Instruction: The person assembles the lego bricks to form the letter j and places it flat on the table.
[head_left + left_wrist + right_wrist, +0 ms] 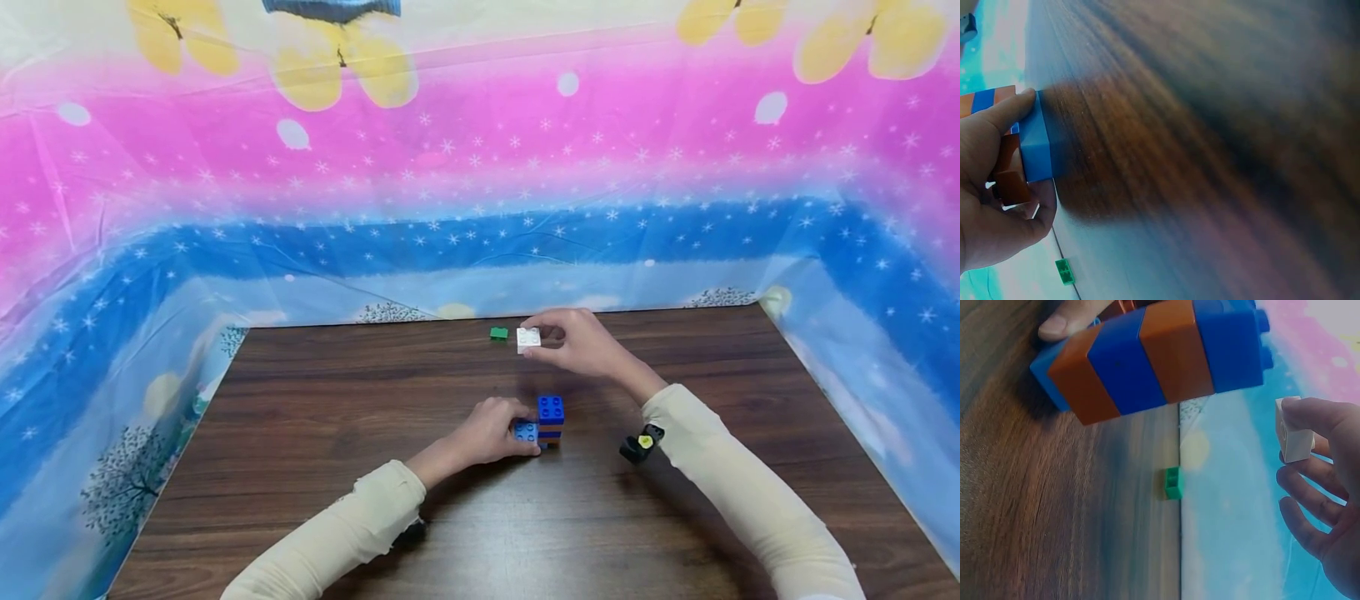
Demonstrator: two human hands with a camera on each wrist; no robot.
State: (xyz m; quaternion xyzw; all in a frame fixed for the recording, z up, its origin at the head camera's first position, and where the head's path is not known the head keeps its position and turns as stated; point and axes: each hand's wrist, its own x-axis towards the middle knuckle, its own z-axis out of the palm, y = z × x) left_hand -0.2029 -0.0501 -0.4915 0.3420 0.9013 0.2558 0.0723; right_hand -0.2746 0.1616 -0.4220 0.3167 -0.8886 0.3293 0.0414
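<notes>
My right hand pinches a white toy brick between thumb and fingers, over the far part of the table. In the right wrist view that white brick is raised off the tabletop. My left hand grips the light blue base brick of a small build. On this base stands an upright stack of alternating orange and blue bricks, blue on top. Close to my left fingers, a brown brick also sits on the base. Left of the white brick lies a green brick.
The dark wooden table ends at a far edge just behind the green brick. A patterned pink and blue cloth rises around its back and sides. A black wrist device hangs beneath the right sleeve.
</notes>
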